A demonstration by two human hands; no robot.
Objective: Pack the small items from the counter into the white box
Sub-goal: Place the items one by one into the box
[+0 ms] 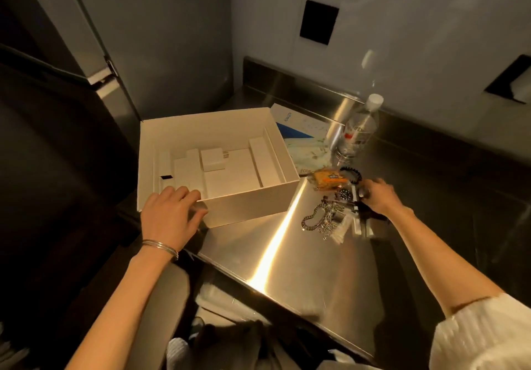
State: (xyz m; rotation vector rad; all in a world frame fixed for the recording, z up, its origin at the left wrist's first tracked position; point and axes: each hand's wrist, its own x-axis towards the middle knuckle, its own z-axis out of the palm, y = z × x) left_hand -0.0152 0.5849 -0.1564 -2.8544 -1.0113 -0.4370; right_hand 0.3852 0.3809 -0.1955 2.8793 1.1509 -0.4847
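Observation:
The open white box (250,201) stands on the steel counter (258,257), with several smaller white boxes inside it. My left hand (169,214) grips its near left corner, fingers over the rim and thumb on the outer wall. To the right of the box lies a pile of small items: a snack packet (327,180), a black bead bracelet (352,173), a dark-faced watch (344,195), silver chain bracelets (317,221) and cotton swabs (340,234). My right hand (379,197) is down on the pile's right side beside the watch, blurred, fingers curled; what they hold is hidden.
A clear water bottle (359,128) with a white cap stands behind the pile. A white and blue printed package (301,131) lies flat behind the box. A steel fridge (86,39) stands at the left. The counter's front edge runs diagonally below my arms.

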